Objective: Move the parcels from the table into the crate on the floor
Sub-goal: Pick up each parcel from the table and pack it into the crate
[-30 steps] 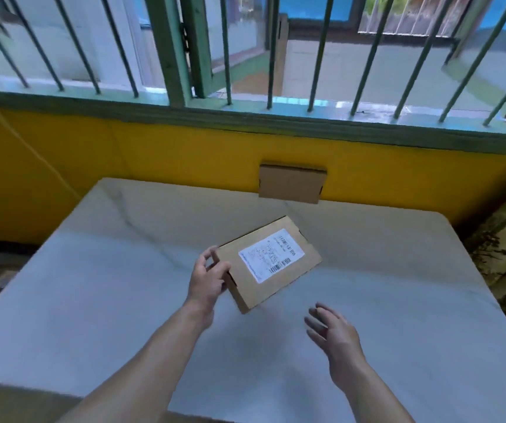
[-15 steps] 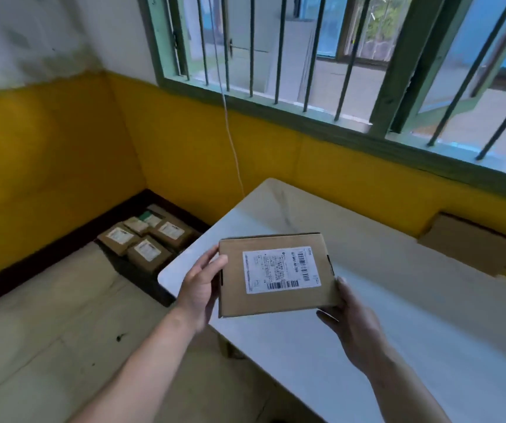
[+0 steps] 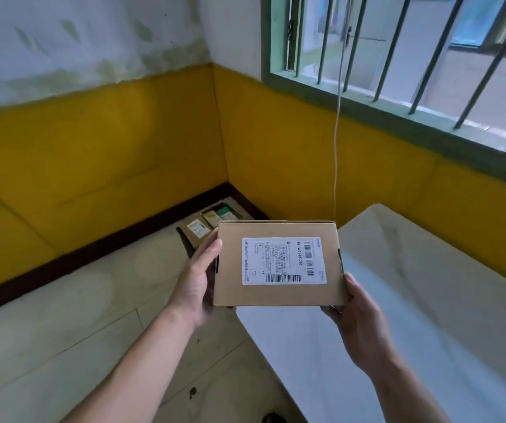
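Observation:
A flat brown cardboard parcel (image 3: 279,293) with a white barcode label faces up, held in the air past the left edge of the white table (image 3: 413,300). My left hand (image 3: 196,282) grips its left side, thumb on top. My right hand (image 3: 355,306) holds its lower right corner, fingers underneath. Behind the parcel, in the floor corner, the dark crate (image 3: 184,242) shows only partly. Several labelled parcels (image 3: 198,228) lie in it.
Yellow-painted walls (image 3: 123,148) meet in the corner behind the crate. A barred window (image 3: 398,56) runs above the table, and a thin white cord (image 3: 336,148) hangs from it. Pale floor tiles (image 3: 62,315) spread at the left.
The view has swung left from the table toward the floor corner. My right hand joined the left on the parcel, which was lifted off the table and carried left over its edge.

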A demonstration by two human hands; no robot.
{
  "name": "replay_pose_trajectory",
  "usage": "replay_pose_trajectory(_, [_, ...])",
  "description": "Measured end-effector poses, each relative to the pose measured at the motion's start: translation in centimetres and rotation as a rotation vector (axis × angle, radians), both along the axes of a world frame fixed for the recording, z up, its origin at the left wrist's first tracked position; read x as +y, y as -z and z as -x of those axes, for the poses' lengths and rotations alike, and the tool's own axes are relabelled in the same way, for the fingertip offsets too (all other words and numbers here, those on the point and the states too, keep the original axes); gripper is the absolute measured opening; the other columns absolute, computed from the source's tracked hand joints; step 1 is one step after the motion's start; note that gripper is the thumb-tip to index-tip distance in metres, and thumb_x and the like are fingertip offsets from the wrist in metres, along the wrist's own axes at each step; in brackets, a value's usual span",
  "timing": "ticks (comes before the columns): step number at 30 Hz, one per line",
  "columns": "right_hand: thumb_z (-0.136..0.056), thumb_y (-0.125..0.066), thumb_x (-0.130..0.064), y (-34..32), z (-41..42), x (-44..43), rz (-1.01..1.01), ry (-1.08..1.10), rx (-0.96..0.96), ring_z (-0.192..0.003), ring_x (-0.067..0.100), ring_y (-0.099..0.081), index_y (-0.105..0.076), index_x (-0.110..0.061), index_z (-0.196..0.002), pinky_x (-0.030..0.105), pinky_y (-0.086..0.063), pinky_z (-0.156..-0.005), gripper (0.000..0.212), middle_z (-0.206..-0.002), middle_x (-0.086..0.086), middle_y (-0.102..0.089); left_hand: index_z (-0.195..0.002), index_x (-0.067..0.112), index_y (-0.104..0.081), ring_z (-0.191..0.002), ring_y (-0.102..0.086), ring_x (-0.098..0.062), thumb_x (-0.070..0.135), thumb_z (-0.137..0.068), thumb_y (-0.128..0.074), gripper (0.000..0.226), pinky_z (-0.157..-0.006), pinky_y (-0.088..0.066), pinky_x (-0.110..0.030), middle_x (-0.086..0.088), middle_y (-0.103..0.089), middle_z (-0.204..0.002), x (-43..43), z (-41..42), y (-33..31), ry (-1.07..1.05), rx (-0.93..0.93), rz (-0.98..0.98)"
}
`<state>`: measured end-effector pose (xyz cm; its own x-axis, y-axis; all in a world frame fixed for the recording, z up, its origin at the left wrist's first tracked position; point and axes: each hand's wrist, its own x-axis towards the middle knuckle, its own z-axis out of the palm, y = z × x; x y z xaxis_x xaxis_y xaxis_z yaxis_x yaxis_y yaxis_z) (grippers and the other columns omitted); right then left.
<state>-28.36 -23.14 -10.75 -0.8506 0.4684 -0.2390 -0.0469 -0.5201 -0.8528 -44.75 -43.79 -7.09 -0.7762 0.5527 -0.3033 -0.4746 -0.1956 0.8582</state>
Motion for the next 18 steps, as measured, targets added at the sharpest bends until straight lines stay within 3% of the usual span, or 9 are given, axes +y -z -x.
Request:
replay_pose_trajectory(5, [-0.101, -0.039, -0.032, 1.6, 7.8, -0.5, 0.022, -0.032, -0.019, -0.102, 0.017, -0.063, -0.073, -0.025, -0.108, 0.038, -0.047, -0.087, 0.035, -0.117, 0.008, -0.07, -0.136, 0.033, -0.055, -0.12, -0.059, -0.041, 0.044, -0.091, -0.06, 0.047, -0.08, -0.054, -0.05, -0.015, -0.061, -0.135, -0.6, 6.6, 0.7, -0.025, -0.008, 0.029])
replay_pose_trajectory(8, [-0.09, -0.05, -0.046, 1.8, 11.7, -1.8, -0.008, -0.035, -0.06, -0.11, 0.021, -0.064, -0.07, -0.03, -0.109, 0.04, -0.049, -0.089, 0.032, -0.117, 0.006, -0.069, -0.133, 0.036, -0.057, -0.111, -0.065, -0.038, 0.046, -0.091, -0.059, 0.043, -0.073, -0.056, -0.044, -0.014, -0.065, -0.129, -1.9, 10.0, 1.0, -0.048, 0.002, 0.082])
replay_pose_trajectory(10, [-0.082, -0.055, -0.05, 2.1, 14.5, -2.4, -0.031, -0.051, -0.088, -0.114, 0.022, -0.061, -0.068, -0.027, -0.116, 0.039, -0.049, -0.088, 0.043, -0.119, 0.006, -0.067, -0.128, 0.04, -0.061, -0.107, -0.068, -0.034, 0.05, -0.089, -0.059, 0.04, -0.069, -0.057, -0.04, -0.01, -0.069, -0.123, -2.9, 12.2, 1.5, -0.082, 0.005, 0.161])
replay_pose_trajectory(12, [-0.081, -0.058, -0.048, 2.6, 17.7, -3.1, -0.061, -0.062, -0.133, -0.117, 0.025, -0.059, -0.066, -0.022, -0.119, 0.038, -0.05, -0.088, 0.047, -0.119, 0.006, -0.067, -0.122, 0.044, -0.064, -0.101, -0.071, -0.029, 0.05, -0.09, -0.058, 0.033, -0.065, -0.056, -0.036, -0.005, -0.072, -0.117, -4.1, 14.8, 2.2, -0.114, -0.001, 0.213])
replay_pose_trajectory(14, [-0.087, -0.059, -0.043, 3.4, 21.5, -4.1, -0.078, -0.058, -0.187, -0.116, 0.026, -0.059, -0.067, -0.022, -0.117, 0.039, -0.05, -0.089, 0.038, -0.118, 0.007, -0.068, -0.121, 0.043, -0.064, -0.099, -0.07, -0.024, 0.045, -0.09, -0.059, 0.032, -0.064, -0.053, -0.031, -0.001, -0.074, -0.114, -5.6, 17.7, 3.3, -0.137, -0.011, 0.251])
replay_pose_trajectory(18, [-0.095, -0.056, -0.031, 5.8, 29.7, -7.2, -0.055, -0.029, -0.249, -0.112, 0.022, -0.062, -0.065, -0.019, -0.119, 0.035, -0.051, -0.085, 0.028, -0.121, 0.006, -0.068, -0.127, 0.027, -0.062, -0.105, -0.066, -0.019, 0.03, -0.09, -0.065, 0.037, -0.074, -0.048, -0.027, -0.001, -0.073, -0.115, -9.6, 25.0, 6.4, -0.164, -0.019, 0.349])
